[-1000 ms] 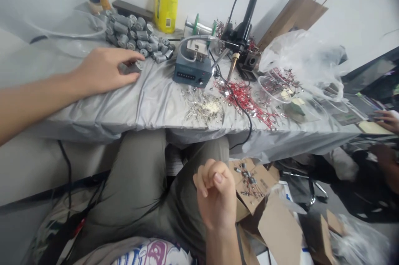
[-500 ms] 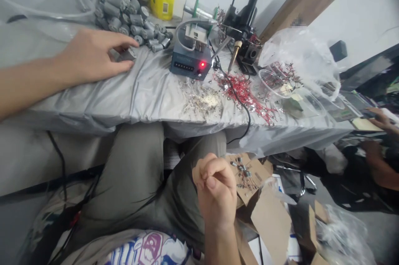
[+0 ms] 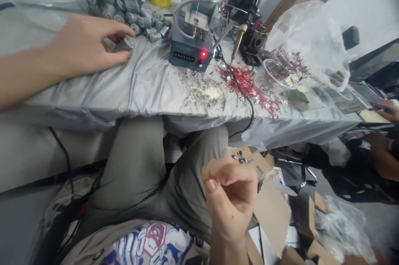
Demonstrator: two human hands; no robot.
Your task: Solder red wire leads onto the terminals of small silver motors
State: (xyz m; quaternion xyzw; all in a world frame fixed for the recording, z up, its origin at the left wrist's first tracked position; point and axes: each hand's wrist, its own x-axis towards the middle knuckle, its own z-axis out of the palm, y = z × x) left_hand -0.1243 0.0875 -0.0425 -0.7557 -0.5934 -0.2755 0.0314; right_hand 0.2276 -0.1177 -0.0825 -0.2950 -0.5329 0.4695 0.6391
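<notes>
On the left of the table my left hand (image 3: 89, 44) has its thumb and fingers around a small grey cylindrical motor (image 3: 127, 43), which rests on the grey sheet. Just beyond it is a pile of similar metal motors (image 3: 124, 5). Low in front of my lap, my right hand (image 3: 230, 198) is raised with its fingers curled and thumb pressed to the forefinger. Whether anything small sits in that pinch is hidden. A soldering iron (image 3: 239, 40) in a stand points down at a heap of red wires with metal ends (image 3: 246, 84).
A blue solder feeder (image 3: 187, 55) with a lit red light stands mid-table. Loose metal bits (image 3: 202, 96) lie before it. A black cable (image 3: 249, 107) hangs over the edge. A plastic bag (image 3: 311, 28) is at right. Cardboard boxes (image 3: 272, 215) stand below; another person's hand (image 3: 388, 110) is far right.
My right hand has moved right, and its curled fingers show more from the side. My left hand keeps its hold on the motor. The camera view has shifted slightly.
</notes>
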